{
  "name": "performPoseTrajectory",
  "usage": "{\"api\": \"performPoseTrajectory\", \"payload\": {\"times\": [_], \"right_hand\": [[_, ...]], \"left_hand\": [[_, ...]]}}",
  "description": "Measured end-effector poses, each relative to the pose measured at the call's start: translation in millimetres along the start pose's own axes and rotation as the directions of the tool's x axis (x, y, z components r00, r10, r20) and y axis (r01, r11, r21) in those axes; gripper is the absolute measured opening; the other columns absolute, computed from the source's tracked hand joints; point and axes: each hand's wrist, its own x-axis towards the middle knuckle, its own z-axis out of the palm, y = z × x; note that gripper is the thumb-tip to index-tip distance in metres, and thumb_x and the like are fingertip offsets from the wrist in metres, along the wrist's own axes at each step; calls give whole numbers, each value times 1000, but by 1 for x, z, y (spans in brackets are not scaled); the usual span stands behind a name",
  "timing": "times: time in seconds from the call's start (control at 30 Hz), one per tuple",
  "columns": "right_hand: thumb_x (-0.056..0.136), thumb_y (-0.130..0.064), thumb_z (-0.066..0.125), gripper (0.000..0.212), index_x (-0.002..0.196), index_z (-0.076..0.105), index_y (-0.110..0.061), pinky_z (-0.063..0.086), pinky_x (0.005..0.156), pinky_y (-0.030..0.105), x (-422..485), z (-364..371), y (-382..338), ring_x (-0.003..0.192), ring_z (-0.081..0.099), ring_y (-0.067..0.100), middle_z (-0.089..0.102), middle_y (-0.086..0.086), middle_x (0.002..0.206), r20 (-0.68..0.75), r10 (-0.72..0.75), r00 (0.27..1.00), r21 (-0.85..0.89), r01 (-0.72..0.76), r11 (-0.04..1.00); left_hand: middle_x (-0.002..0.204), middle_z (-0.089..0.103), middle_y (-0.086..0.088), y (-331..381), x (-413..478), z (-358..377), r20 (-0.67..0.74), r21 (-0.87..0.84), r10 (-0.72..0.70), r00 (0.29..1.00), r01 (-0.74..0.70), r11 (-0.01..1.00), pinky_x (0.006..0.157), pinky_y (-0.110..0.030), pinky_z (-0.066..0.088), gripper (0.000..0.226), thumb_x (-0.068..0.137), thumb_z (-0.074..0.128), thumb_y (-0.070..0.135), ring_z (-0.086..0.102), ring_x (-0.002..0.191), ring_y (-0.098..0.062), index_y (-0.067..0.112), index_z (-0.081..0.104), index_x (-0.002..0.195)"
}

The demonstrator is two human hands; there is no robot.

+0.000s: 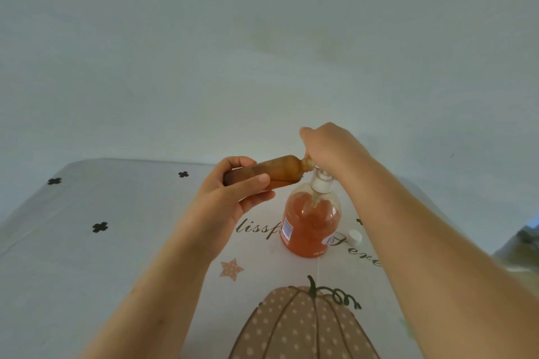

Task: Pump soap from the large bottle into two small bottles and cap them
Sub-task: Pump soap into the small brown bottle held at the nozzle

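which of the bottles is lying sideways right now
The small bottle in the left hand, held nearly level at the pump; the large bottle stands upright on the table.

Bare left hand (230,198); bare right hand (329,148)

Both bare forearms reached forward from the lower corners, the left hand (233,192) raised with fingers and thumb curled round a small bottle (280,169), the right hand (329,148) higher, knuckles up, fingers bent down over the pump head (320,176).
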Motion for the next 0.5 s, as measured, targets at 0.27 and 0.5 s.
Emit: {"api": "performPoseTrajectory", "payload": {"times": [0.27, 0.5], "right_hand": [[95, -36, 29, 42, 85, 63, -12, 38, 57, 28, -1, -2, -3, 62, 56, 22, 66, 6, 73, -57, -45, 997, -105, 38, 994], [94, -37, 31, 45, 87, 68, -12, 42, 62, 29, 5, 3, -1, 63, 59, 22, 69, 5, 72, -40, -41, 998, -50, 39, 998]], "left_hand": [[109, 65, -21, 1, -1, 0, -3, -24, -3, 1000, 3, 1000, 80, -33, 60, 41, 69, 79, 4, 73, 91, -30, 4, 58, 104], [110, 66, -22, -1, 1, -1, 1, -22, 6, 1000, -6, 1000, 81, -33, 59, 41, 68, 76, 5, 72, 94, -32, 5, 58, 104]]}}
